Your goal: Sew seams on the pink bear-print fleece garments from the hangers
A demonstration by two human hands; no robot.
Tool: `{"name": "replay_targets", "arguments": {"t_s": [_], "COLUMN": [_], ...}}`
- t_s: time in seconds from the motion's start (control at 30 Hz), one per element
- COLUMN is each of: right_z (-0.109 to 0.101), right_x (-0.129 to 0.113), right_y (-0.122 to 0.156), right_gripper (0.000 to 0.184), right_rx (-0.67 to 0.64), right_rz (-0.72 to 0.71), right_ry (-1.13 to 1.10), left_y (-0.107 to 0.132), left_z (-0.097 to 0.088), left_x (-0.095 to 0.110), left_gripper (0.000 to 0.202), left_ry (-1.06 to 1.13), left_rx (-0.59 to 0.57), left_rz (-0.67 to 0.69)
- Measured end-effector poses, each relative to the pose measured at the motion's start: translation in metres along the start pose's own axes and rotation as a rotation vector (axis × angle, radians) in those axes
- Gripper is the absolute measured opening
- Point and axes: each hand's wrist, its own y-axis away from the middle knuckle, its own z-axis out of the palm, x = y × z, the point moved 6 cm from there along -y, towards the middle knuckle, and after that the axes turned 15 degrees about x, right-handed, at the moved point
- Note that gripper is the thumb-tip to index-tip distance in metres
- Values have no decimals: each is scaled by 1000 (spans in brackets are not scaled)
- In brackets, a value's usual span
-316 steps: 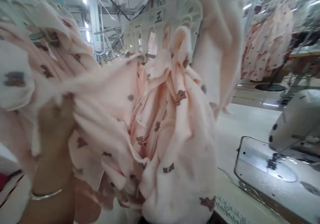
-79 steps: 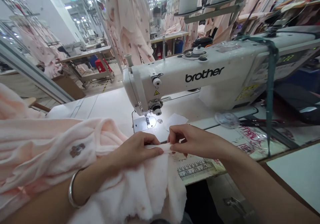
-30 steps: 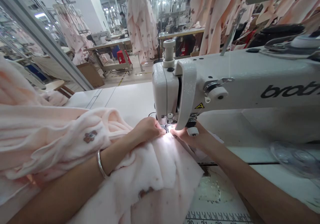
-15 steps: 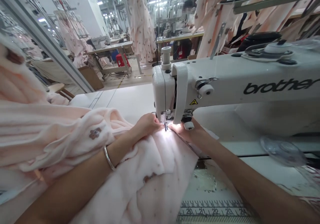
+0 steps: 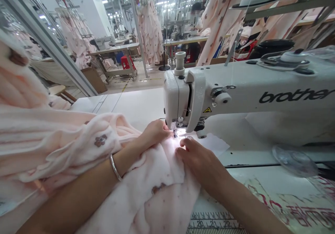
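Observation:
Pale pink fleece fabric [image 5: 167, 173] with small brown flower motifs lies under the needle area of a white sewing machine [image 5: 178, 99]. My left hand [image 5: 156, 131] is closed on the fabric just left of the lit presser foot [image 5: 175, 133], a silver bangle on its wrist. At the fabric's right edge, in front of the foot, my right hand [image 5: 201, 157] is curled over the cloth. Its thumb and forefinger bend close together; its other fingers are hidden beneath.
More fleece [image 5: 65, 146] is heaped on the left. A printed ruler scale [image 5: 209, 221] runs along the table's front edge. A clear plastic piece [image 5: 294, 160] lies at right. Behind stand other machine tables [image 5: 115, 49], hanging garments [image 5: 150, 31] and a red stool [image 5: 127, 62].
My right hand has come from behind the needle area towards me, onto the fabric's right edge. The fabric's right corner has drawn in under it. My left hand has stayed nearly in place.

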Motion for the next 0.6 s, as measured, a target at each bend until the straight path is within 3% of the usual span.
{"name": "replay_targets", "arguments": {"t_s": [0.2,0.37,0.5,0.6], "right_z": [-15,-17,-13,-8], "right_x": [33,50,46,25], "right_y": [-16,-15,-5,4], "right_gripper": [27,24,22,21], "right_rx": [-37,-86,-58,-4], "right_rz": [-129,-209,-156,-47], "right_ry": [-46,-7,-27,-37], "left_y": [4,13,16,7], "left_z": [1,6,7,4], "left_x": [0,-3,-7,-3], "left_gripper": [22,24,17,13], "left_ry": [-73,-113,-123,-101], "left_rx": [-36,60,148,91], "left_rz": [-28,-38,-42,3]}}
